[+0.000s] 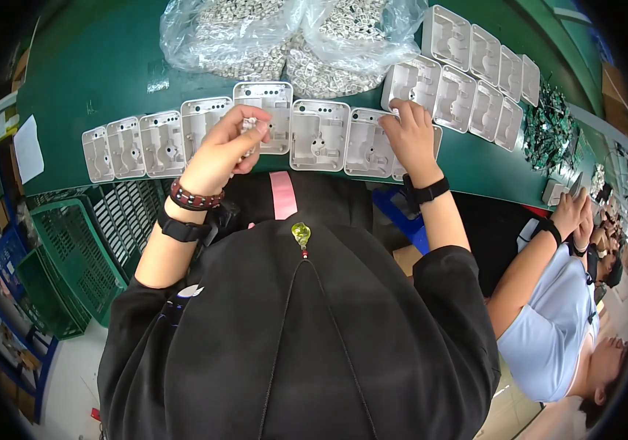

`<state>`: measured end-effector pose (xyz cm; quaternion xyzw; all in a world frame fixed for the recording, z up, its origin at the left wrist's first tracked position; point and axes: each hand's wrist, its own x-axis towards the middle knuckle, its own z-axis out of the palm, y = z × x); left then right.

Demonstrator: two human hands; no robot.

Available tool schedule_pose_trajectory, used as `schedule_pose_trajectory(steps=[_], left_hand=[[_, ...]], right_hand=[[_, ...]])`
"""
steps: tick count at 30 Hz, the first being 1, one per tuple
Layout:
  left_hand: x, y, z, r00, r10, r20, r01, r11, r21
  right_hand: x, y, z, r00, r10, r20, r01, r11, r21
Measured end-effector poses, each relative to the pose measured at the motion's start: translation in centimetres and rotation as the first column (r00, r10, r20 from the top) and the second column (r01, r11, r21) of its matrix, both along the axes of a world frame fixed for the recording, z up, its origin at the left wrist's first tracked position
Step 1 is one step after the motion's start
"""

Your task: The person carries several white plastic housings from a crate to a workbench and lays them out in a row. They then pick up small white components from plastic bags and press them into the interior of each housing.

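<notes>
Okay, nearest first: black shirt [299,337], green pendant [301,234] on a dark cord. Left hand [227,145] is above the middle of the front row, fingers curled round a clump of small white parts [249,130], some showing between thumb and fingers. Right hand [412,139] is over that row's right end, fingers bent and slightly spread, tips by the near edge of the right-hand block; can't tell if they pinch anything or touch it. Front row [319,136]: pale grey open housings side by side, cavities up, on the green table [79,73]. Just past it, two clear plastic bags [288,44] of small whitish pieces. Right of those, the right-hand block [455,97]: similar housings, two rows. Further right, a pile of green parts [552,125], then a co-worker [548,319] in light blue, hands together near another pale housing [553,193].
</notes>
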<state>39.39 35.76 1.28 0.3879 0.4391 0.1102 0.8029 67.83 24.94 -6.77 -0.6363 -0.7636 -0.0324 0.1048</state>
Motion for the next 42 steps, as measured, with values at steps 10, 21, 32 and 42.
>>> schedule_pose_trajectory(steps=[10,21,32,42], left_hand=[[-0.7,0.1,0.3,0.989,0.142,0.032,-0.139,0.987,-0.078],[-0.4,-0.6,0.1,0.983,0.061,0.174,-0.012,0.962,-0.273],[0.5,-1.4,1.2,0.984,-0.163,0.073,0.169,0.982,-0.083],[0.2,-1.6,1.0,0.909,-0.401,-0.114,0.416,0.891,0.184]], right_hand=[[0.6,1.5,-1.6,0.984,0.167,0.061,-0.154,0.971,-0.183],[-7.5,2.6,6.8,0.914,0.040,-0.404,-0.087,0.991,-0.097],[-12.7,3.4,7.6,0.619,0.046,-0.784,-0.030,0.999,0.034],[-11.5,1.3,7.2,0.648,-0.037,-0.760,-0.042,0.996,-0.084]])
